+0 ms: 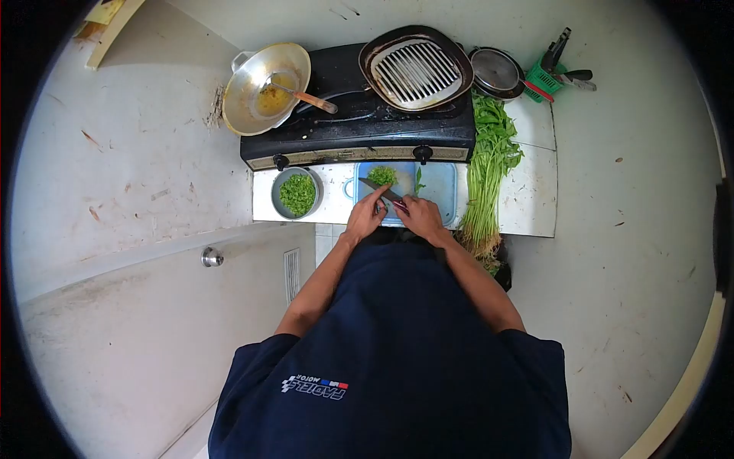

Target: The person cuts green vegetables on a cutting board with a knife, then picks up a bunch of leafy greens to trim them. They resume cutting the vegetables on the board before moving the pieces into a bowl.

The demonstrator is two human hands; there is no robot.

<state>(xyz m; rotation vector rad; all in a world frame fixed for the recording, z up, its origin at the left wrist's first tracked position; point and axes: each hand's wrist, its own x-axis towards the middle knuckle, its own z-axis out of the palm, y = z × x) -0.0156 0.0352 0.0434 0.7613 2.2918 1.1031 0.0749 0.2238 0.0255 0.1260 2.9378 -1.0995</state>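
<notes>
A knife (391, 195) is in my right hand (422, 217), its handle wrapped by my closed fingers. The dark blade points up and left over the blue cutting board (440, 187). My left hand (365, 220) is at the blade, its index finger stretched out against the metal and the other fingers partly hidden. A small heap of chopped greens (381, 175) lies on the board just beyond the knife tip. To its right rests a loose green leafy piece (419, 180). Left of the board stands a grey bowl (275, 194) of chopped greens (297, 193).
A black stove (344, 138) backs the counter, carrying a wok (241, 88) with a wooden-handled utensil (313, 101) and a grill pan (417, 67). On the right lie long leafy stems with roots (485, 183). Behind them are a round pan (495, 73) and a green basket (541, 80) of utensils.
</notes>
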